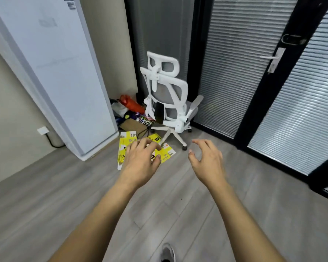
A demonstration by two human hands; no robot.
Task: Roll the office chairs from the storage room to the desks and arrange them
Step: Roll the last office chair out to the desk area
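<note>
Hands first: the left hand (140, 157) and the right hand (206, 159) reach forward side by side, apart from each other, fingers loosely curled and spread, holding nothing and touching nothing. Ahead of them a white office chair (167, 99) with grey mesh stands in the far corner of the wood floor (83, 195), its back turned toward the person, close against the dark wall with slatted blinds (229, 72). Yellow printed cards (127, 142) lie flat on the floor between the hands and the chair's wheeled base, partly covered by the left hand in this view. Just left of the chair sits a heap of clutter: a red bottle (131, 104), bags and a flat cardboard piece (133, 125). A tall white fridge (61, 72) stands along the left wall. A door handle (273, 59) shows at the right, and a grey shoe (168, 252) at the bottom edge.
</note>
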